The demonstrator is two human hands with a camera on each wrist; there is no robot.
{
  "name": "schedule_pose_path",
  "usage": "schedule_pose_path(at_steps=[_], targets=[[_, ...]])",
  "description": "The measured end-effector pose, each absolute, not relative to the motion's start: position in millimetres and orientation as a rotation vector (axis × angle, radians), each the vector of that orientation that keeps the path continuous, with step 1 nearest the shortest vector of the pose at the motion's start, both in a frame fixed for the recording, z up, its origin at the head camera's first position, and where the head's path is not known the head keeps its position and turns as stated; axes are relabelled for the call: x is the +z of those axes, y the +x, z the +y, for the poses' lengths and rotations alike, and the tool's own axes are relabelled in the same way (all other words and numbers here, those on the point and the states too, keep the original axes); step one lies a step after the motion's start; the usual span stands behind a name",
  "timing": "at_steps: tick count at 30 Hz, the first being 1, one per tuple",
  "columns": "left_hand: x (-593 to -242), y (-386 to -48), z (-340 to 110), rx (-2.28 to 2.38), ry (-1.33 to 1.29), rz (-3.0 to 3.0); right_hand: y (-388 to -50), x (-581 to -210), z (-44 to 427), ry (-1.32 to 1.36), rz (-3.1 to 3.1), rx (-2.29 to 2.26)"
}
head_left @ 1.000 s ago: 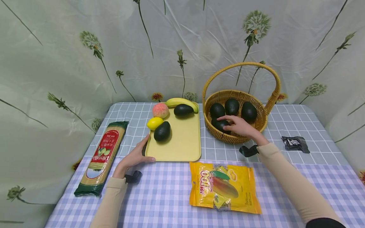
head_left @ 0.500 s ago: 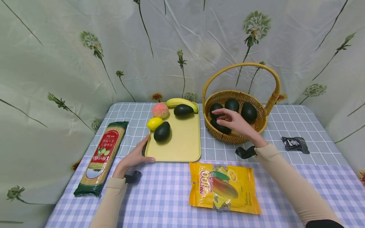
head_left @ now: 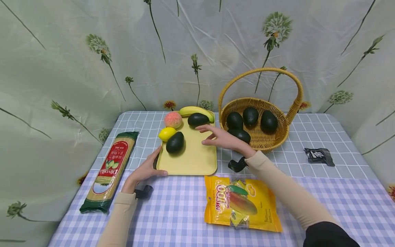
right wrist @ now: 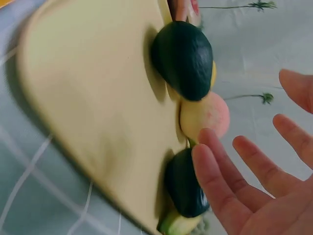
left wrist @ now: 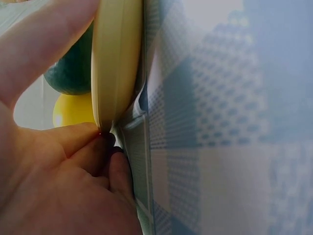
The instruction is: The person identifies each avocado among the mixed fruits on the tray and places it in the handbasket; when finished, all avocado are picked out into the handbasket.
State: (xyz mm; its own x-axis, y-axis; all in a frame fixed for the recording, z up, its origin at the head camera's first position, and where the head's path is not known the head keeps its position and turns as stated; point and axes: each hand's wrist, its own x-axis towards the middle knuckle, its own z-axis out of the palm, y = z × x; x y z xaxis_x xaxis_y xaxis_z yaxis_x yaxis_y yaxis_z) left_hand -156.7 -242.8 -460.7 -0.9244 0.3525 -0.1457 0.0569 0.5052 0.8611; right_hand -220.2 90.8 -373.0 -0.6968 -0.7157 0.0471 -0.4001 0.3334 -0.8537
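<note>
My left hand (head_left: 145, 170) grips the near left corner of a pale yellow tray (head_left: 197, 161). In the left wrist view its fingertips (left wrist: 100, 142) press the tray's edge. Over the tray's right side hovers my right hand (head_left: 226, 139), fingers spread and holding nothing, close to a dark avocado (head_left: 198, 119). Another avocado (head_left: 175, 142) lies on the tray's left part, beside a lemon (head_left: 167, 133). A peach (head_left: 173, 120) and a banana (head_left: 197, 112) sit along the back. Several more avocados (head_left: 269, 121) lie in a wicker basket (head_left: 265, 146) at the right.
A pack of spaghetti (head_left: 110, 171) lies left of the tray. In front is a yellow bag of mango candy (head_left: 242, 204). A small black packet (head_left: 319, 156) is right of the basket, whose tall handle (head_left: 260, 71) arches upward. A floral curtain (head_left: 197, 51) hangs behind.
My right hand has let go of an avocado in the basket, lifted off and moved left over the tray. My left hand stays at the tray's corner.
</note>
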Motion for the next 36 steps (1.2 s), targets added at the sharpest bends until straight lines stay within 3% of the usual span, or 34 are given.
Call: schedule_pose_path(at_steps=[12, 17, 31, 36], targets=[[-461, -156, -242, 1.358, 0.329, 2.458, -243, -387, 29, -1.053, 2.245, -1.139], [-462, -155, -243, 1.364, 0.337, 2.457, -247, -391, 14, -0.940, 2.215, -1.123], [-464, -158, -244, 1.364, 0.333, 2.451, -245, -407, -5, -0.637, 2.136, -1.342], [-463, -157, -243, 1.362, 0.305, 2.445, -246, -403, 6, -0.649, 2.140, -1.436]])
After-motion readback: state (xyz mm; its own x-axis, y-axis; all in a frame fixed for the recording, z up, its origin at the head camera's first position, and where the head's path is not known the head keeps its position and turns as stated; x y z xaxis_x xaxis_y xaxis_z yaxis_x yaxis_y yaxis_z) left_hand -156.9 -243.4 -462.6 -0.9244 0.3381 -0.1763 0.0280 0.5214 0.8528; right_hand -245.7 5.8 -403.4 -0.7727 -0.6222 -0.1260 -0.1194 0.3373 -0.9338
